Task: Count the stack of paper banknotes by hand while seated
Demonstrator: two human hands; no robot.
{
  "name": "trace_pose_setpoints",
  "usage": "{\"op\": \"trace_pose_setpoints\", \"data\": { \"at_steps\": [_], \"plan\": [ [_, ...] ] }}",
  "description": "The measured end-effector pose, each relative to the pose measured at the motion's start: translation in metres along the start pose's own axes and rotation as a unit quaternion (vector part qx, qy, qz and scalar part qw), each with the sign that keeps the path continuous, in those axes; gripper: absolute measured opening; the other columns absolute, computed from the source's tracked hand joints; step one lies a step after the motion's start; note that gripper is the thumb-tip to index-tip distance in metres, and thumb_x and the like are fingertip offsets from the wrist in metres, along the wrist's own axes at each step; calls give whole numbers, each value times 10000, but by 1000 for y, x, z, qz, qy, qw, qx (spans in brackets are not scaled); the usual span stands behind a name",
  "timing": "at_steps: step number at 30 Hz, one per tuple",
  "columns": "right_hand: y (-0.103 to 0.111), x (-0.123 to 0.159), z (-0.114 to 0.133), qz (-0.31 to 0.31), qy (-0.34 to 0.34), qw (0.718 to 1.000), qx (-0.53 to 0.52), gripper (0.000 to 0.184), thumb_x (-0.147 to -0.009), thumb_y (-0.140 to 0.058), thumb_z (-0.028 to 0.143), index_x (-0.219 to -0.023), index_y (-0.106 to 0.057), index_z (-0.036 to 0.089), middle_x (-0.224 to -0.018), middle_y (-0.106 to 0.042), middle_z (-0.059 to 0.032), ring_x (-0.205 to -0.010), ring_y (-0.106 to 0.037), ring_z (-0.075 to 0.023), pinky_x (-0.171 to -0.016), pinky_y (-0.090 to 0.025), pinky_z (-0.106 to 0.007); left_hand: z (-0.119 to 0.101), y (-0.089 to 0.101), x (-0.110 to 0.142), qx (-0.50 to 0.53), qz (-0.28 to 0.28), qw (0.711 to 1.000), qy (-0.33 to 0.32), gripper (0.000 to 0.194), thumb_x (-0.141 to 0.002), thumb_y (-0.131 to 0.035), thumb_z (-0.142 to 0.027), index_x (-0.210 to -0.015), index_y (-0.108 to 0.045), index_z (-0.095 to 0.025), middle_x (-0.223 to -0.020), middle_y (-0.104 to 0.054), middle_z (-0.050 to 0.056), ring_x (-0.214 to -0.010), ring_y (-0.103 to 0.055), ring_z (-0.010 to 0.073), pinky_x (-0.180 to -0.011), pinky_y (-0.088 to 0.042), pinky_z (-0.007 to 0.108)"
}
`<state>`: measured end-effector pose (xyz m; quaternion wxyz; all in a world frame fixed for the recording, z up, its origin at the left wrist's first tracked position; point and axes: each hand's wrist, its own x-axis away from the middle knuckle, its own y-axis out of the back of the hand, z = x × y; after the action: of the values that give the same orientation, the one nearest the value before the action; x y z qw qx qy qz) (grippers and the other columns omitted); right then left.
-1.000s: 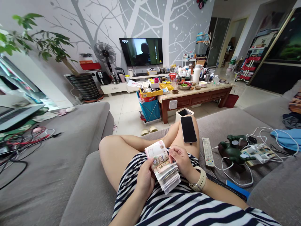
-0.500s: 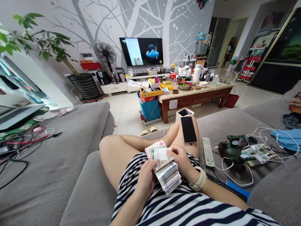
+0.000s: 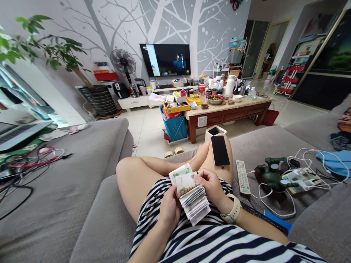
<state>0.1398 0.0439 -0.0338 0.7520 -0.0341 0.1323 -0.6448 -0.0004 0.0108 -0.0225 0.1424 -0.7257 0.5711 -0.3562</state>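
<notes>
Over my lap, my left hand (image 3: 170, 202) grips a wad of banknotes (image 3: 195, 206), its thumb along their left edge. The lower part of the wad fans out in many layers toward me. At the top, a brownish note lies face up in front of greenish and pinkish ones. My right hand (image 3: 210, 182), with a pale watch at the wrist, pinches the upper right corner of the brownish note between thumb and fingers. A smartphone (image 3: 219, 151) with a dark screen rests on my right leg, just beyond that hand.
On the grey sofa to my right lie a remote control (image 3: 242, 177), a dark green figure-like object (image 3: 271, 175), a power strip (image 3: 301, 179) and white cables. Tangled cables (image 3: 16, 179) and a laptop (image 3: 24, 135) are at the left. A laden coffee table (image 3: 227, 117) stands ahead.
The note on top of the wad has changed from a whitish-green one to a brownish one. My right fingers have shifted slightly at its corner. The television picture differs.
</notes>
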Motion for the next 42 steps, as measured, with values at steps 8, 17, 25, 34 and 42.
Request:
{"op": "trace_pose_setpoints", "data": {
  "at_steps": [8, 17, 25, 34, 42],
  "plan": [
    [0, 4, 9, 28, 20, 999, -1, 277, -797, -709, 394, -697, -575, 173, -654, -519, 30, -596, -439, -118, -578, -360, -243, 0, 2, 0, -25, 32, 999, -12, 156, -724, -666, -265, -786, -724, -134, -804, -772, 64, -877, -712, 269, -837, -560, 383],
    [0, 5, 11, 53, 9, 998, -20, 277, -819, -679, 421, -705, -618, 176, -656, -538, 19, -604, -459, -127, -578, -365, -245, 2, 2, -2, 4, 37, 999, 8, 196, -746, -680, -289, -840, -723, -123, -852, -776, 93, -924, -715, 288, -855, -567, 413],
    [-2, 5, 14, 54, 6, 998, -18, 303, -810, -680, 445, -686, -599, 181, -636, -523, 22, -581, -444, -126, -559, -359, -248, 1, 3, -2, 2, 20, 1000, 14, 170, -746, -669, -271, -829, -701, -126, -820, -773, 97, -923, -718, 297, -849, -574, 420],
    [-2, 4, 14, 61, 16, 998, -23, 383, -878, -589, 502, -663, -563, 185, -505, -516, 31, -473, -413, -110, -511, -309, -251, 0, -2, 1, 4, -6, 1000, 5, 229, -730, -664, -216, -924, -698, -99, -876, -778, 112, -911, -723, 296, -851, -574, 421],
    [1, -4, 4, -7, -6, 1000, -17, 342, -736, -754, 433, -715, -511, 193, -636, -498, 51, -557, -421, -112, -528, -343, -236, -2, 2, 1, -35, 26, 999, -4, 284, -646, -770, -242, -889, -715, -105, -833, -777, 91, -854, -726, 298, -805, -573, 403]
  ]
}}
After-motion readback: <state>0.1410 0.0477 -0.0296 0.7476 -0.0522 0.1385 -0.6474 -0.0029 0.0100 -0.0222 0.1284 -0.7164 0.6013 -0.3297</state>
